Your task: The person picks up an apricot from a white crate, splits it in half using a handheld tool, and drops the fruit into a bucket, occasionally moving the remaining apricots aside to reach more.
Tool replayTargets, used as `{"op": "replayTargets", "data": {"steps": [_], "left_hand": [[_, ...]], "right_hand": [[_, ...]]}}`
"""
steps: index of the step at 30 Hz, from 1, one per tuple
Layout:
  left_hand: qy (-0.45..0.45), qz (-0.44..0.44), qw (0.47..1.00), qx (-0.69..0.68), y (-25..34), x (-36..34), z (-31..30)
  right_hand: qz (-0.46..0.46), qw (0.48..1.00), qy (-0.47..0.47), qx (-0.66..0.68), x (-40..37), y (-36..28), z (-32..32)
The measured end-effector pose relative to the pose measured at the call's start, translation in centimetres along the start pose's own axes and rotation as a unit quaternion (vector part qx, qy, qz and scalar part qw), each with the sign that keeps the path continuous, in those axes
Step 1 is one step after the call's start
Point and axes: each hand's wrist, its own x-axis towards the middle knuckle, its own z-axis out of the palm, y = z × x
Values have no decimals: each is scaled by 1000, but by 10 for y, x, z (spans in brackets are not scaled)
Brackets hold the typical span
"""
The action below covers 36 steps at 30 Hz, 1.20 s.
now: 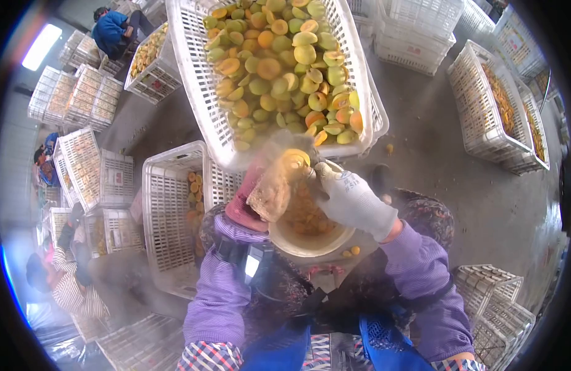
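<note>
My left hand [264,188], in a worn pinkish glove, is closed around a yellow peach half [296,159], its cut side turned up. My right hand [352,196], in a white knit glove, has its fingers pinched together right beside the fruit. Whatever it grips is too small and blurred to name. Below both hands stands a pale bucket [316,250] with orange-yellow fruit pieces [307,213] inside. Just beyond the hands, a large white crate [196,80] is full of green and orange peach halves [276,68].
Left of my knees is another white crate [168,216] with some fruit halves inside. Stacked crates [415,37] and fruit-filled crates [492,117] stand on the grey floor [415,136]. Other people [109,31] sit at the left among crates. Small fruit bits [354,250] lie near the bucket.
</note>
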Motion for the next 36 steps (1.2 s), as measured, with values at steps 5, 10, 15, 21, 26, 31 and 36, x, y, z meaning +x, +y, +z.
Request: {"op": "replayTargets", "data": {"steps": [5,10,15,21,26,31,36], "left_hand": [[-3,-46,940,-338,-20,-8,9],[78,-165,883,-432,-32,24,10],[107,-81,932,-338,7,37,42],[18,68,997,-33,1,37,38],[-1,87,988,128,22,32,31],[154,59,986,21,43,-3,-27],[157,-80,783,596,68,-46,-103]], "right_hand": [[-25,998,49,19,-5,6,22],[104,951,-125,264,-4,-26,-22],[174,890,-240,347,-3,-28,-31],[127,854,-251,438,-10,-14,-11],[159,791,-329,492,-13,-20,-21],[-37,959,-262,106,-26,4,9],[13,952,-272,-143,-34,-6,12]]}}
